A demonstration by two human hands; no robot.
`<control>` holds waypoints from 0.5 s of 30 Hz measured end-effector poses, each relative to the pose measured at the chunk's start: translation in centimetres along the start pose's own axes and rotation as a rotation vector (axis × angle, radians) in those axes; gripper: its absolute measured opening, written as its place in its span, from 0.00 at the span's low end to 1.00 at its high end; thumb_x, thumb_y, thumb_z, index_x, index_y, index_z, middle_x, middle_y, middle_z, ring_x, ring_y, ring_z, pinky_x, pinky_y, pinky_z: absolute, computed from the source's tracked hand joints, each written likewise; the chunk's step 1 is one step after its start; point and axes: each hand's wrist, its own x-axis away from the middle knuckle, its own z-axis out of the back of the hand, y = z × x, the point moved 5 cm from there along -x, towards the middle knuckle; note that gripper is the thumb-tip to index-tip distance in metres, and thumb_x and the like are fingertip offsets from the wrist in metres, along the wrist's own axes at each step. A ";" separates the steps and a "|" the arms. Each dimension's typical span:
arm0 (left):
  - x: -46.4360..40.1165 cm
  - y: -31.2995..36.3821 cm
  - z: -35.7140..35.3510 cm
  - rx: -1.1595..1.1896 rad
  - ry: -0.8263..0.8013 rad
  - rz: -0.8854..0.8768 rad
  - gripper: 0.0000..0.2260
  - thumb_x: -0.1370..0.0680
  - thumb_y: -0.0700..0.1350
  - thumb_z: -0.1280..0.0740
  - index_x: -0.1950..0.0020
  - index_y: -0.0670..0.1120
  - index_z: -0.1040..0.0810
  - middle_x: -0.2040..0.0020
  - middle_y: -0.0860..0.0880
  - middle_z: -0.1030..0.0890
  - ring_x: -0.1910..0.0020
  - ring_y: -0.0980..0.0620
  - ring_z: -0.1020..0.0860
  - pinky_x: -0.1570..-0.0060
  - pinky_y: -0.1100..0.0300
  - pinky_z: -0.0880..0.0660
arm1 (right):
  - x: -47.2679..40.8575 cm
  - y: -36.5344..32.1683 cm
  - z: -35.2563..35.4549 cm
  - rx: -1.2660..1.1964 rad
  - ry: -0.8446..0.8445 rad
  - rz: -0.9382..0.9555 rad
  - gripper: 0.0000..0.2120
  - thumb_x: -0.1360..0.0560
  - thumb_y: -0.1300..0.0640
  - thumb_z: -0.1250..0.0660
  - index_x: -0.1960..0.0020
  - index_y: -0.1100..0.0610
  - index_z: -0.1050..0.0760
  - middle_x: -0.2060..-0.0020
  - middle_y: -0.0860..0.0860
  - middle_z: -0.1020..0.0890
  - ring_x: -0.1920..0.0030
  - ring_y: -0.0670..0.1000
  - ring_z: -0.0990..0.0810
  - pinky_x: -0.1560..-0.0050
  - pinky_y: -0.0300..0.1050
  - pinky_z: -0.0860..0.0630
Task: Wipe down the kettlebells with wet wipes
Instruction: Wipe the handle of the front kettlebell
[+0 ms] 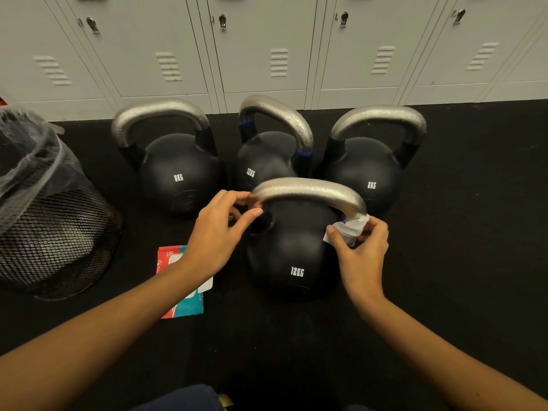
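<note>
- Left hand [218, 232], frame centre, grips the 12KG kettlebell's [293, 256] handle.
- Right hand [360, 247] pinches a wipe [350, 229] against that handle's right end.
- Wipes pack [185, 304] lies lower left.

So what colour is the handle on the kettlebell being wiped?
Silver-grey bare metal handle, with blue bands at its base; the head view shows it.

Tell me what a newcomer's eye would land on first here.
Four black kettlebells on the dark floor before grey lockers, the nearest 12KG kettlebell at centre. The right hand presses a white wet wipe to its handle's right end while the left hand grips the left end. A lined mesh bin stands far left.
</note>
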 end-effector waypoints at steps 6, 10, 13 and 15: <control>0.0 0.0 0.0 -0.005 -0.015 -0.004 0.14 0.24 0.48 0.32 0.39 0.47 0.23 0.47 0.53 0.24 0.51 0.63 0.25 0.52 0.73 0.28 | 0.1 1.6 1.5 -0.141 -0.222 0.032 0.21 0.26 0.59 0.27 0.38 0.44 0.30 0.42 0.43 0.22 0.40 0.40 0.23 0.41 0.36 0.25; 0.0 0.2 0.2 -0.001 -0.012 -0.012 0.14 0.24 0.47 0.32 0.39 0.47 0.24 0.48 0.54 0.24 0.51 0.64 0.25 0.54 0.75 0.29 | 0.1 2.3 2.3 -0.180 -0.304 0.048 0.20 0.23 0.62 0.31 0.32 0.56 0.26 0.41 0.49 0.18 0.37 0.46 0.21 0.36 0.47 0.24; 0.1 0.2 0.3 -0.010 -0.012 -0.032 0.14 0.24 0.46 0.32 0.39 0.46 0.23 0.48 0.54 0.24 0.51 0.63 0.25 0.53 0.75 0.29 | -0.6 0.3 2.4 -0.178 -0.333 0.134 0.21 0.23 0.63 0.33 0.30 0.59 0.27 0.39 0.47 0.19 0.35 0.44 0.23 0.34 0.40 0.27; 0.1 0.2 0.3 -0.015 -0.011 -0.031 0.14 0.24 0.46 0.32 0.38 0.46 0.24 0.47 0.54 0.24 0.51 0.63 0.25 0.53 0.75 0.29 | -1.5 -1.0 2.5 -0.143 -0.369 0.177 0.23 0.23 0.61 0.32 0.28 0.59 0.29 0.36 0.48 0.21 0.33 0.45 0.25 0.33 0.39 0.29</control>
